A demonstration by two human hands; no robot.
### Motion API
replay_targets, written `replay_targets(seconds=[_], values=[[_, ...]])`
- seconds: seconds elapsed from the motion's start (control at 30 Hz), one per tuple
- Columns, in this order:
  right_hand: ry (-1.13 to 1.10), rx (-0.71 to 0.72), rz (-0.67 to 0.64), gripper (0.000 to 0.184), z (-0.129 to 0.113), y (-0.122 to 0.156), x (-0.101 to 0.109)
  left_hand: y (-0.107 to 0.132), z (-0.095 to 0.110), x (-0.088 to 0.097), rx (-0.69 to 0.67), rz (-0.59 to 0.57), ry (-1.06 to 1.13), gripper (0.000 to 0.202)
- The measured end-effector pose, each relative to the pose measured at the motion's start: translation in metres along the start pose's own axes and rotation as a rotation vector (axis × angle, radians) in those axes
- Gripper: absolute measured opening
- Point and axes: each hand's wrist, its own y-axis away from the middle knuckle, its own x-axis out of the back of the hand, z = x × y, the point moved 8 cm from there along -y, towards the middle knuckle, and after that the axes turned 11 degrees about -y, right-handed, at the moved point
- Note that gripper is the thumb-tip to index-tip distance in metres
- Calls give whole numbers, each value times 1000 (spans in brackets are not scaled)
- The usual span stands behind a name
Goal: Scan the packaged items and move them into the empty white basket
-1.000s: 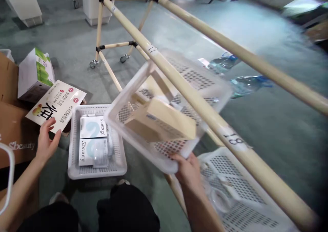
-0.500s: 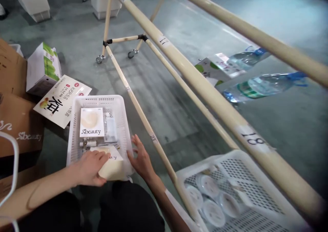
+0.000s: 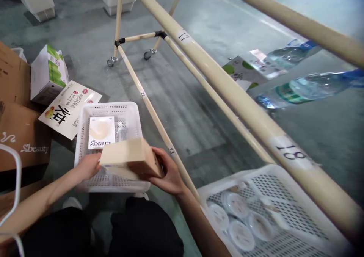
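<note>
A cream tubular rack point(image 3: 237, 94) slants across the view from 11 o'clock to 4 o'clock, its bars bearing 16, 17, 18, 22 and 23. Brown cartons point(image 3: 22, 133) stand at 9 o'clock. At 4 o'clock a perforated basket point(image 3: 270, 187) holds 4 round white pieces point(image 3: 241, 234). A white basket point(image 3: 135, 117) sits on the floor at 8 o'clock, with a printed sheet point(image 3: 71, 109) against its 10 o'clock corner. Clear bottles point(image 3: 295, 88) lie between 2 and 3 o'clock.

A cream box point(image 3: 122, 152) is held tilted above the white basket, towards its 4 o'clock side. The right hand point(image 3: 169, 170) grasps the box's 3 o'clock end, thumb below and fingers curled round from above. The left hand point(image 3: 89, 166) is bunched at the 9 o'clock end, gripping it there; its fingertips are partly hidden. Inside the white basket, at its 11 o'clock, lies a smaller-looking white box point(image 3: 101, 130) marked "beauty".
</note>
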Motion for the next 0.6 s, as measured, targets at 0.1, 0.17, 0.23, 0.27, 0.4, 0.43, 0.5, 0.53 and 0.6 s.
replay_targets(seconds=[0.1, 0.17, 0.23, 0.27, 0.4, 0.43, 0.5, 0.53, 0.6], values=[[-51, 3, 241, 86, 4, 10, 27, -5, 13, -31, 54, -156, -391, 53], [-19, 47, 414, 87, 0, 20, 43, -5, 19, -31, 65, -160, -399, 52], [31, 138, 492, 87, -12, 27, 51, -3, 23, -19, 42, -149, -371, 38], [49, 185, 487, 86, -21, 30, 53, -3, 25, -9, 16, -128, -302, 32], [38, 277, 286, 81, -54, 31, 41, -14, 33, 52, -98, 19, 304, 55], [42, 302, 224, 80, -62, 30, 34, -19, 33, 70, -119, 81, 414, 65], [112, 377, 91, 80, -78, 23, 13, -27, 28, 106, -141, 250, 479, 75], [183, 420, 11, 79, -84, 19, -2, -28, 23, 122, -138, 340, 466, 74], [355, 500, -160, 67, -89, 9, -37, -26, 8, 141, -115, 466, 446, 66]])
